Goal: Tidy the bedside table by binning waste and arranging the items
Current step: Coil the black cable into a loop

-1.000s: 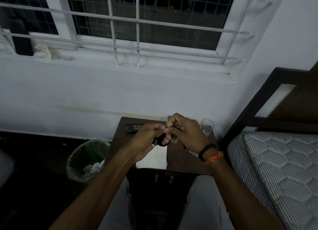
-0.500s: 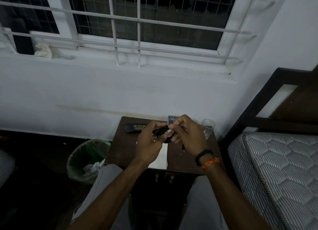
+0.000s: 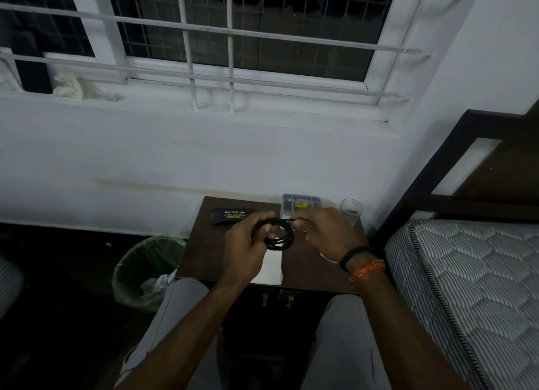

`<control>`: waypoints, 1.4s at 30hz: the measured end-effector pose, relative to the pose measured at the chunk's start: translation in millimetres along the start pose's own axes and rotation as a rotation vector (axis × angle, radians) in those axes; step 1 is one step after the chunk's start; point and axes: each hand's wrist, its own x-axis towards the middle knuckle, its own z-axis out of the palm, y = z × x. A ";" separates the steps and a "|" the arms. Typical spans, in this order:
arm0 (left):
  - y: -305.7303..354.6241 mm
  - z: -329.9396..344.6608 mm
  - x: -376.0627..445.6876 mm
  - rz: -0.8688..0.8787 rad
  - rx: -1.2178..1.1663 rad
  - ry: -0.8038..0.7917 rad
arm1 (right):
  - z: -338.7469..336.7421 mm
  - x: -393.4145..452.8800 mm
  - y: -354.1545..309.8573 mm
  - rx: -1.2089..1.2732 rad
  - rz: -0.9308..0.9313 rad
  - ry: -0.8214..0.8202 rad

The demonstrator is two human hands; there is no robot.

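A black cable (image 3: 280, 234) is wound into a small coil above the dark brown bedside table (image 3: 201, 246). My left hand (image 3: 245, 246) grips the coil's left side. My right hand (image 3: 323, 232) pinches the cable's end at the coil's upper right. On the table lie a black spectacle case (image 3: 230, 216) with gold lettering at the back left, a small clear plastic box (image 3: 300, 206) at the back, an empty drinking glass (image 3: 351, 213) at the back right, and a white paper (image 3: 269, 268) near the front edge, partly hidden by my left hand.
A bin with a green liner (image 3: 145, 268) holding crumpled white waste stands on the dark floor left of the table. A mattress (image 3: 466, 287) and dark headboard (image 3: 437, 171) are close on the right. The white wall and barred window (image 3: 233, 54) are behind.
My hands have drawn apart from a tight clasp, and the cable now shows as an open coil between them. The view has shifted closer to the table.
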 end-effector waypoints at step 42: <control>0.1 1.8 -8.4 -0.014 0.107 0.082 | 38.5 -18.8 -14.3 0.801 0.258 0.134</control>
